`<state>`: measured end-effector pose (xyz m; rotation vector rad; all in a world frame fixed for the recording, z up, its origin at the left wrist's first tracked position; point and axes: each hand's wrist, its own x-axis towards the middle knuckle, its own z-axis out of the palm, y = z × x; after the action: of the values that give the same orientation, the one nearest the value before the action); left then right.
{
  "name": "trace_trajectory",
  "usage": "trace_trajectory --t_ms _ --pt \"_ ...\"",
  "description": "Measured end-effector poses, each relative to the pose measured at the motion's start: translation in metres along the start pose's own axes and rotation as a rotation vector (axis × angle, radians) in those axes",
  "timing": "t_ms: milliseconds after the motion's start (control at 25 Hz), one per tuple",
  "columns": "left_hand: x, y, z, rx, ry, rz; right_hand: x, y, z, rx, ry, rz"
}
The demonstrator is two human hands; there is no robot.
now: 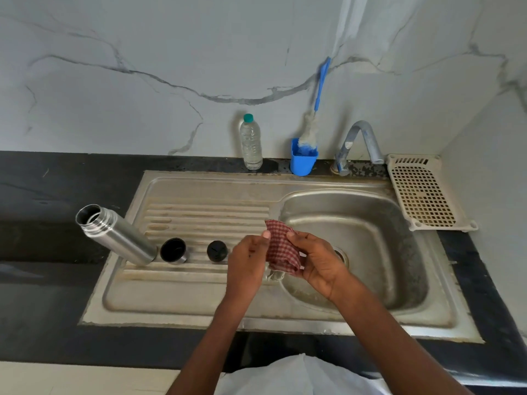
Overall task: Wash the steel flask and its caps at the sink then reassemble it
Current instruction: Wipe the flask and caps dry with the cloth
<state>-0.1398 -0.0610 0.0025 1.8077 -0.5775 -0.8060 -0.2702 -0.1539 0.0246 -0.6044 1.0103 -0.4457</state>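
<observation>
Two bare forearms, no sleeves visible to the frame edge. Left hand [247, 259] and right hand [319, 262] bare: no rings, no watch, no gloves. Short trimmed nails. Pale bluish-white cloth garment [299, 376] at bottom centre, creased.

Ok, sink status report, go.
Both hands, left and right, gripping checked cloth. Flask open, caps off on drainboard. Nothing in the way.

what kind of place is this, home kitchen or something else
Most likely a home kitchen counter: a steel sink with a ribbed drainboard set in a dark countertop, a tap against a marble-look wall, and a bottle brush standing in a blue holder.
</observation>
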Motion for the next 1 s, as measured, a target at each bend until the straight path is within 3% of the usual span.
trace_trajectory --t_ms 160,400,520,600,680,800,920,1000 --pt "-0.002 0.013 0.026 -0.258 -0.161 -0.224 -0.010 -0.014 -0.031 -0.029 -0.036 -0.042" --pt "0.012 0.011 0.031 -0.078 -0.240 -0.037 -0.026 -0.037 -0.058 -0.287 0.168 -0.426" --pt "0.010 0.007 0.043 -0.026 -0.324 -0.047 -0.036 -0.042 -0.054 -0.777 0.317 -0.730" --pt "0.006 0.013 0.049 -0.073 -0.423 -0.047 -0.046 -0.044 -0.051 -0.902 0.322 -0.836" --pt "0.007 0.021 0.050 -0.216 -0.553 -0.021 -0.051 -0.049 -0.054 -0.817 0.219 -0.837" --pt "0.011 0.040 0.053 -0.335 -0.706 -0.025 -0.055 -0.057 -0.062 -0.732 0.225 -0.831" --pt "0.006 0.057 0.074 -0.269 -0.643 -0.018 -0.057 -0.059 -0.074 -0.630 0.335 -0.774" --pt "0.002 0.063 0.095 -0.291 -0.581 -0.080 -0.059 -0.065 -0.091 -0.540 0.348 -0.627"
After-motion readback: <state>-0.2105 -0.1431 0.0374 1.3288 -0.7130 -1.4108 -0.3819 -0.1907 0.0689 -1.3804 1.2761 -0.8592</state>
